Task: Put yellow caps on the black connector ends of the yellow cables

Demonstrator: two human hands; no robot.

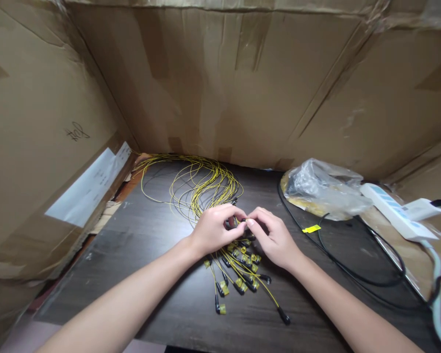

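Note:
My left hand [220, 225] and my right hand [274, 236] meet over the table, thumbs and fingertips pinched together. Between them is a small dark cable end [244, 220], mostly covered by the fingers. Below and around the hands lies a bunch of thin yellow cables with black connectors [238, 287], several of them with clear yellowish tags or caps [222, 309] attached. One connector [283, 315] lies apart at the lower right, on its yellow cable. Beyond my left hand, the long loops of yellow cable [215, 184] spread toward the back.
Cardboard walls [220, 88] enclose the dark wooden table [161, 294] at the back and sides. To the right are a clear plastic bag [325, 186], a black cable [371, 283] with a yellow label [311, 229], and a white power strip [397, 212]. White paper [84, 189] is stuck on the left cardboard.

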